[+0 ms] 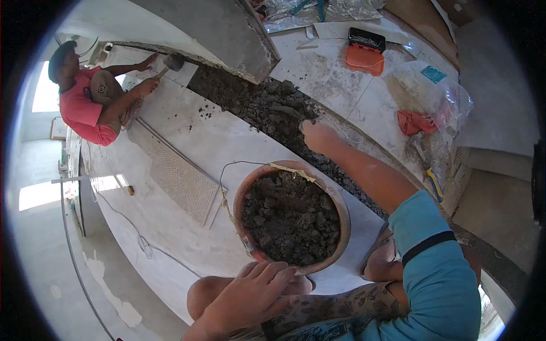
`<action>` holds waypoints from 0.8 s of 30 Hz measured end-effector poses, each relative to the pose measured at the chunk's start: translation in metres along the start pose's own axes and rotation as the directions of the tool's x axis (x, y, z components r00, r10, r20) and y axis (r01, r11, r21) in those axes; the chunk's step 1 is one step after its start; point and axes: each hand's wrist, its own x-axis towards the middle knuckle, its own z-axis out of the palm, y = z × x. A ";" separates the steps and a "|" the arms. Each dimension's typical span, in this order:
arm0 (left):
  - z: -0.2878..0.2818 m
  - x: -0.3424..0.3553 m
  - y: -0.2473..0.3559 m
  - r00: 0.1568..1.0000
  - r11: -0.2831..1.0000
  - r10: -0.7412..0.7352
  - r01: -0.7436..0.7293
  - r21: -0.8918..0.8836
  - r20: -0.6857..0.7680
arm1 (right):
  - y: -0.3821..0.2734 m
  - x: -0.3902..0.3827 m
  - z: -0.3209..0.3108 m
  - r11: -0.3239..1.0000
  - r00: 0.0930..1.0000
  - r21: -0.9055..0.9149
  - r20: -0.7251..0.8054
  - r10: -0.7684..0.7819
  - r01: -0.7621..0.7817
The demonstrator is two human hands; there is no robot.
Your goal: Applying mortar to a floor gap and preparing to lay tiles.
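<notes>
My right hand reaches over the strip of dark wet mortar, its fingers closed. Just beyond the knuckles lies a dark, smooth, flat shape like the blade of a trowel, smeared with mortar; any handle is hidden in the fist. Close to my knees stands a round clay-coloured tub with a rope and wire handle, holding crumbly dark mortar. My left hand rests over my knee by the tub's near rim, palm down, fingers stretched out and holding nothing.
At the far left a co-worker crouches with a mallet. A tile with ridged adhesive lies between us. On the right are an orange box, a plastic bag, a red cloth and a yellow-handled tool. A wall corner juts in.
</notes>
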 end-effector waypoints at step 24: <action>-0.004 0.008 0.011 0.992 0.993 -0.112 0.110 0.046 0.057 | 0.047 0.046 -0.034 0.471 0.801 0.705 0.599 0.006 -0.530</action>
